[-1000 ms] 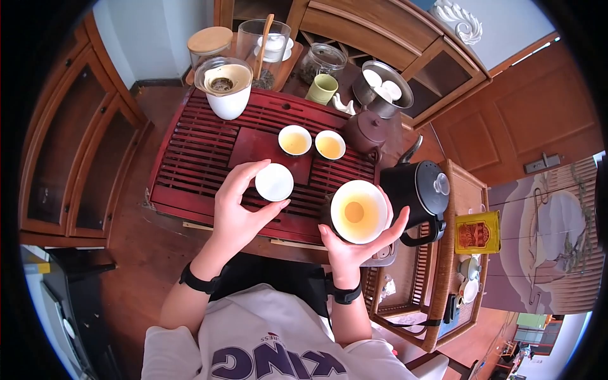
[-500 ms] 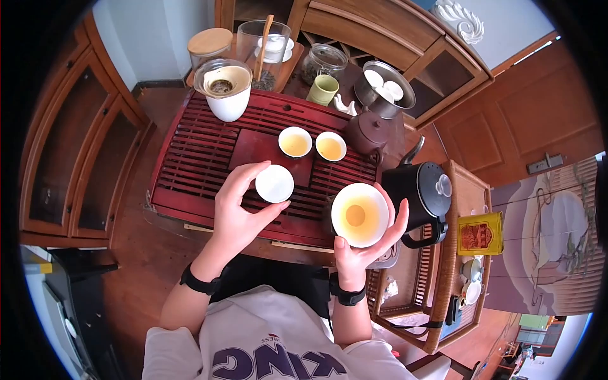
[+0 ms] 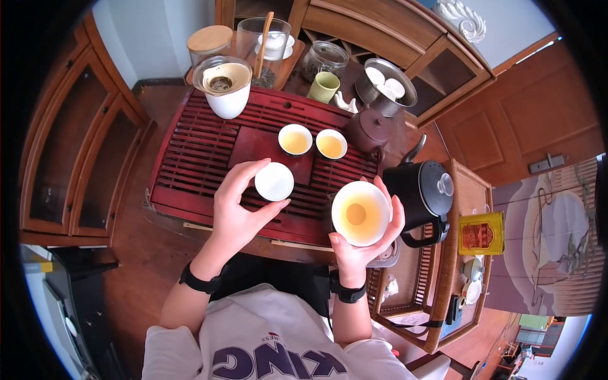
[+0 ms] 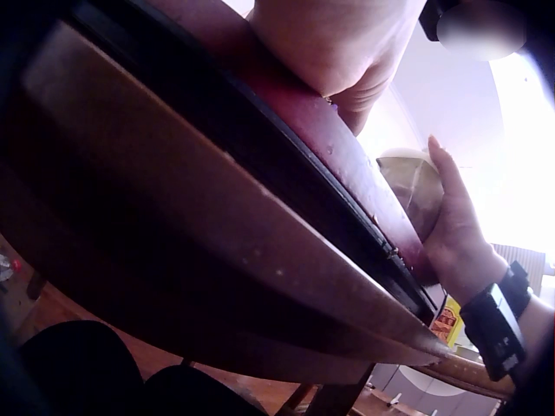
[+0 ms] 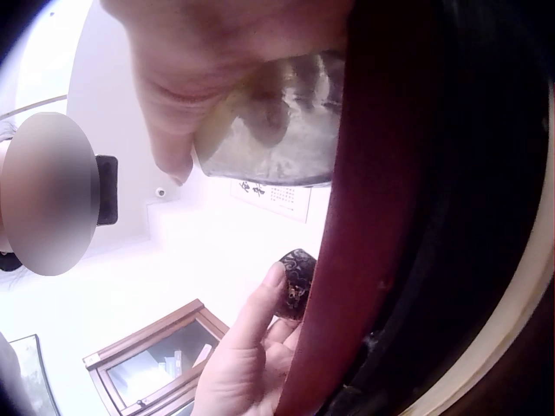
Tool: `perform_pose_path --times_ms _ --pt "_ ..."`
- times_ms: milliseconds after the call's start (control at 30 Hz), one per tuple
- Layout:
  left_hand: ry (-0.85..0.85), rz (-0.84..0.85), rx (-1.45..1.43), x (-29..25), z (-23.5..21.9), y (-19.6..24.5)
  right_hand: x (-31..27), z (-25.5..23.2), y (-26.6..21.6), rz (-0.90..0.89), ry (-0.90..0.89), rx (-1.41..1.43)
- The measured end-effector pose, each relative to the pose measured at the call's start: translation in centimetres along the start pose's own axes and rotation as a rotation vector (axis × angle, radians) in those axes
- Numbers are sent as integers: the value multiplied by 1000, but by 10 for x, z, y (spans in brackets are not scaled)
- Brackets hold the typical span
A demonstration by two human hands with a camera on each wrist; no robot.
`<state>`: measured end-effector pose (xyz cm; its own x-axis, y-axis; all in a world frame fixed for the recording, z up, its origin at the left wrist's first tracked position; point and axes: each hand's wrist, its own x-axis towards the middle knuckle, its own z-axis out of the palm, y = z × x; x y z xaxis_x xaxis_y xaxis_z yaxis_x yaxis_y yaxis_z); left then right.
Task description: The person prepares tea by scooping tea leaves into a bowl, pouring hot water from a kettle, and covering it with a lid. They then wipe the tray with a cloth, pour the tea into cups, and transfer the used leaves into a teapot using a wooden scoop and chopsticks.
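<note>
My left hand (image 3: 237, 206) holds a small teacup (image 3: 274, 182) by its sides, thumb near its lower rim and a finger at its upper rim. It is white inside, and the right wrist view shows the dark patterned outside of this teacup (image 5: 297, 279). My right hand (image 3: 358, 254) grips a larger tea bowl (image 3: 375, 221) holding pale yellow tea, thumb at the near side and fingers round the right side. Both are held over the front part of the red slatted tea tray (image 3: 190, 171). Beyond them stand two teacups (image 3: 295, 152) (image 3: 331, 156) of yellow tea.
A white vessel with a strainer (image 3: 231, 104) stands at the tray's back left. A brown teapot (image 3: 367, 130) and a black kettle (image 3: 415, 190) stand on the right. Behind are jars (image 3: 324, 54), a green cup (image 3: 323, 87) and a metal bowl (image 3: 410, 95) with white cups.
My right thumb has moved right along the near side of the tea bowl, and the fingers have drawn in closer round it. The left hand and its teacup have barely moved.
</note>
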<state>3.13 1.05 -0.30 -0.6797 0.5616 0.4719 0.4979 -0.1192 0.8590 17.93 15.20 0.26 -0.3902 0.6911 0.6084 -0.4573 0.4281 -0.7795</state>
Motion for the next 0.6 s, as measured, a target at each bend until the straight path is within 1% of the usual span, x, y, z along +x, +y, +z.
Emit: perform_pose_path --times_ms 100,300,467,533,567,600 --pt "40 9 -31 0 2 0 -2 -5 2 10 -23 -37" --pt "58 30 -46 -1 8 2 0 -7 6 -58 -47 -105" --pt "68 -3 -85 -3 17 6 0 -7 8 -73 -41 -98" --pt "71 -27 -141 -4 23 11 0 -3 4 -60 -26 -104" --pt "72 13 -102 -3 26 13 0 -1 3 -46 -5 -107" --pt "75 9 -108 -3 26 14 -1 -1 3 -45 -10 -113"
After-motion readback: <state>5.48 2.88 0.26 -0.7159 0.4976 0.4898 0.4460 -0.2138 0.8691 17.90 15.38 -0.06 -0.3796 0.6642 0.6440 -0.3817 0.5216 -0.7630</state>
